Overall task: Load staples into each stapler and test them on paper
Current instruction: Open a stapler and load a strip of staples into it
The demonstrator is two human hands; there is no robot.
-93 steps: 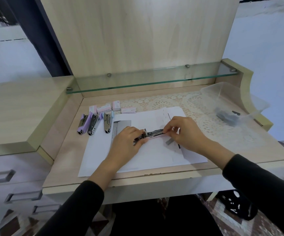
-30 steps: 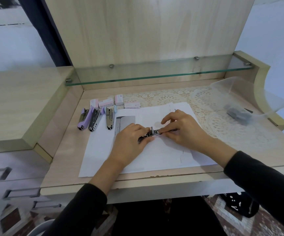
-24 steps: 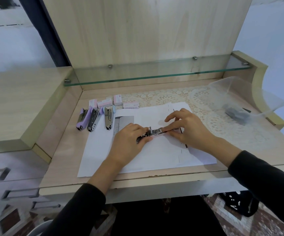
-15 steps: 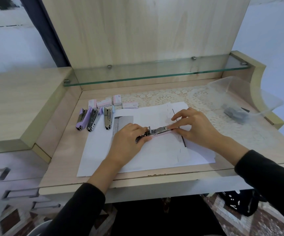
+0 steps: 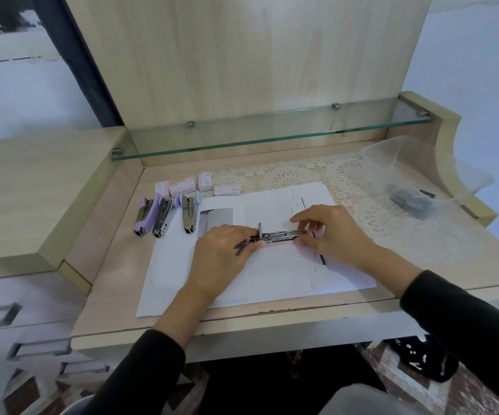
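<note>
A pink stapler (image 5: 278, 236) lies opened out flat on the white paper (image 5: 275, 274), its metal staple channel facing up. My left hand (image 5: 221, 256) grips its left end. My right hand (image 5: 329, 232) pinches its right end between thumb and fingers. Three more staplers lie in a row at the paper's far left: a purple one (image 5: 143, 218), a second one (image 5: 162, 220) and a blue-tipped one (image 5: 189, 215). Several small pink staple boxes (image 5: 182, 187) stand behind them.
A clear plastic tub (image 5: 439, 163) at the far right holds dark grey items (image 5: 410, 200). A lace mat (image 5: 362, 187) covers the back right of the desk. A glass shelf (image 5: 272, 136) overhangs the back. A raised cabinet top (image 5: 32, 190) flanks the left.
My right hand has slid rightward along the stapler to its far end, and more of the metal channel now shows between my hands. My left hand has stayed on the left end.
</note>
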